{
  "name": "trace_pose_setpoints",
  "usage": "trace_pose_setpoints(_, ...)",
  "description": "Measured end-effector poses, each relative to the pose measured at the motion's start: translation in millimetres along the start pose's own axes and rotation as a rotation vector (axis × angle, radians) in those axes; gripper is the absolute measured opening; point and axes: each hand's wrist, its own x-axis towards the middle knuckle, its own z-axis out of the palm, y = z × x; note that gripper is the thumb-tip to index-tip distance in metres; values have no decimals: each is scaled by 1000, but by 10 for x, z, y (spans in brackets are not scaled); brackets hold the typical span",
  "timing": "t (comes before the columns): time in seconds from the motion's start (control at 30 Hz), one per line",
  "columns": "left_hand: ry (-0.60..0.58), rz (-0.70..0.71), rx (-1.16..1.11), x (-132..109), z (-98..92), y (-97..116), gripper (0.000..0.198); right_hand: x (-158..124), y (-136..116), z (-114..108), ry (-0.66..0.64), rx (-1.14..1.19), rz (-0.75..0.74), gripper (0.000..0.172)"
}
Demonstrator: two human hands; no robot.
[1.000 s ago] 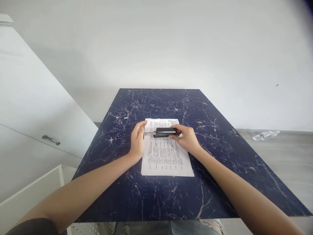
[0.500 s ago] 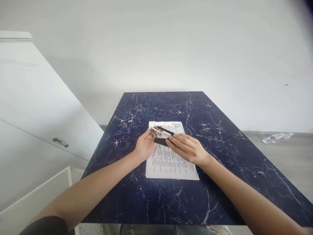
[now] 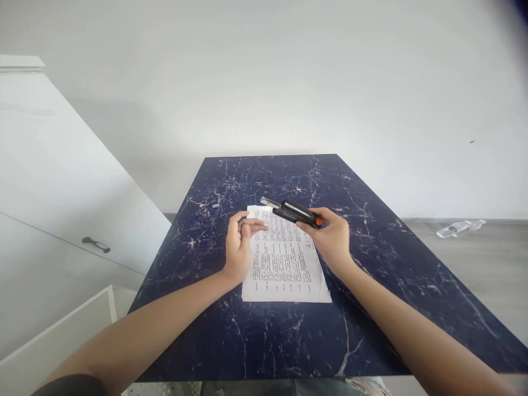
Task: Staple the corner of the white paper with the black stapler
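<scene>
A black stapler (image 3: pixel 297 213) with an orange-red spot at its rear end is in my right hand (image 3: pixel 333 235), held above the upper part of the paper. Its metal magazine sticks out from the front toward the left. My left hand (image 3: pixel 240 247) is over the left edge of the printed paper (image 3: pixel 284 269), thumb and forefinger pinched on something small that I cannot make out. A gap separates this hand from the stapler. The paper lies on the dark blue marbled table (image 3: pixel 289 341). A small grey piece (image 3: pixel 215 205) lies left of the paper's top.
A white cabinet (image 3: pixel 53 181) with a dark handle (image 3: pixel 96 245) stands on the left. Behind the table is a pale wall (image 3: pixel 264 77). On the floor at the right lies a clear plastic package (image 3: pixel 460 227).
My hands have moved apart. The stapler, spread open between both hands before, is now folded closer together in my right hand, and my left hand has come off it.
</scene>
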Motion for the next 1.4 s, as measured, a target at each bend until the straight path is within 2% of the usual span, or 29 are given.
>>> trace_pose_setpoints(0.1,-190,155,69,-124,26,69,26,-38,31,101,-173,57,86,19)
trace_pose_setpoints(0.2,-383,286,130,-201,10,63,28,-103,3,221,-295,69,56,15)
trace_pose_setpoints(0.27,-458,329,183,-213,-6,50,25,-139,-20,285,-334,49,33,15)
trace_pose_setpoints(0.43,-466,365,288,-173,-17,49,20,-98,15,312,-428,45,-40,19)
trace_pose_setpoints(0.53,-450,358,342,-158,-13,54,17,-16,25,189,-402,87,-170,32)
trace_pose_setpoints(0.63,-438,334,380,-155,-4,49,12,25,-37,22,-366,212,-350,31)
trace_pose_setpoints(0.77,-470,379,426,-142,18,51,10,-12,-136,-62,-626,434,-642,32)
trace_pose_setpoints(0.87,-509,393,426,-124,27,87,20,-42,-134,-39,-719,466,-736,23)
trace_pose_setpoints(1.03,-574,307,398,-129,13,127,25,-46,-109,-58,-662,430,-720,24)
trace_pose_setpoints(1.17,-559,298,373,-174,-27,80,30,57,-73,-131,-615,388,-641,17)
trace_pose_setpoints(1.27,-443,364,447,-117,-111,73,34,282,176,-259,-466,298,-404,14)
trace_pose_setpoints(1.4,-170,415,801,226,-386,87,38,623,863,-511,-167,60,-79,19)
